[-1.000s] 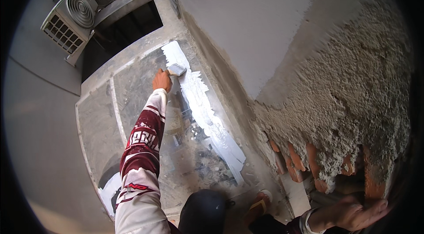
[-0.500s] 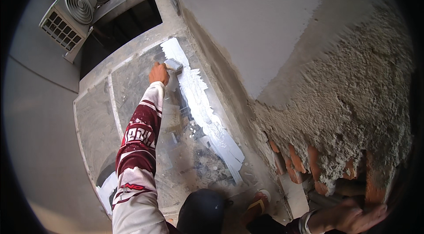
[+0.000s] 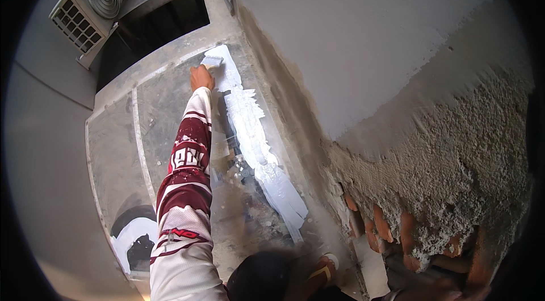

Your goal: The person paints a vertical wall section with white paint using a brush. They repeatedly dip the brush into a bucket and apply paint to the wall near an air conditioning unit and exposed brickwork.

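Observation:
My left hand is closed round the handle of a flat paintbrush. The brush's bristles touch the far end of a white coating strip, thick and wet-looking, on the grey slab. The strip runs along the wall side of the slab toward my feet, uneven at its edges. My right hand is low at the right, beside the broken brick edge, dark and smeared by motion, so its fingers are not clear. Left of my sleeve, a dark round shape bears white coating; whether it is a tub cannot be told.
Air-conditioner outdoor units stand at the far left beside a dark opening. A smooth grey wall rises on the right, with rough mortar and exposed orange bricks. My knee and sandalled foot are near.
My left hand and brush have moved slightly up and left, toward the strip's far end. The coating there looks wider. My right hand has shifted lower and blurred; the view has tilted a little.

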